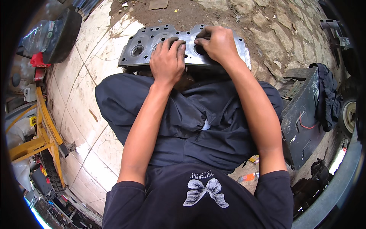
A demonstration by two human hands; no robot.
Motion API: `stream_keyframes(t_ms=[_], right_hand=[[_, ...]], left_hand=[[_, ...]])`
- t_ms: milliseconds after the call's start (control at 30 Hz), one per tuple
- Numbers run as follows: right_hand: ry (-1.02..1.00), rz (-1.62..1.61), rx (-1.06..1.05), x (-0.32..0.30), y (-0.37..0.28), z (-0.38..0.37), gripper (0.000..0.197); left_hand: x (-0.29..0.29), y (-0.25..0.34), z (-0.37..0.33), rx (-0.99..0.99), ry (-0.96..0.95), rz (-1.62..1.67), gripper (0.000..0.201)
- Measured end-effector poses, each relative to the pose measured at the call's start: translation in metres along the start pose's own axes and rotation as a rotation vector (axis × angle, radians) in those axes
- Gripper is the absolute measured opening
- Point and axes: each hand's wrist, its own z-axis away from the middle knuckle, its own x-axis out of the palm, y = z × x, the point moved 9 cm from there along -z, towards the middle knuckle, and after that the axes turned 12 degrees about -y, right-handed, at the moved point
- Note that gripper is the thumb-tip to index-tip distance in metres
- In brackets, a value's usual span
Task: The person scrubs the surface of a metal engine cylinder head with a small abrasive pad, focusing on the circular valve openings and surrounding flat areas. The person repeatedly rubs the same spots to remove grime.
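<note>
A silver metal cylinder head (pixel 145 56), with round valve openings and several small holes, lies flat in front of my crossed legs. My left hand (pixel 167 63) is on its middle, fingers bent down together and the thumb close beside them; whatever they may hold is hidden. To the right, my right hand (pixel 222 42) bends over the far half of the face. Its thumb and forefinger close in a pinch beside a dark round opening (pixel 199 49), and I cannot make out anything between them. Both hands have dark, grimy fingertips.
A dark metal box (pixel 301 118) with a black cloth (pixel 328 97) stands at my right, near a wheel (pixel 349 114). Left are a yellow frame (pixel 47 129) and a black tub (pixel 65 36) beside clear plastic bottles. An orange-labelled container (pixel 248 177) lies by my right elbow.
</note>
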Motion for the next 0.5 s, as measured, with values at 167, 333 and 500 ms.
stream_keyframes(t_ms=[167, 333, 500], right_hand=[[0.019, -0.101, 0.046, 0.000, 0.010, 0.006, 0.023], [0.112, 0.036, -0.028, 0.002, -0.009, 0.008, 0.023], [0.114, -0.029, 0.087, -0.002, 0.007, 0.011, 0.018]], left_hand=[[-0.001, -0.002, 0.000, 0.011, 0.044, -0.008, 0.024], [0.000, -0.001, -0.001, 0.028, 0.090, -0.006, 0.023], [-0.001, -0.002, 0.000, 0.025, 0.093, 0.000, 0.023]])
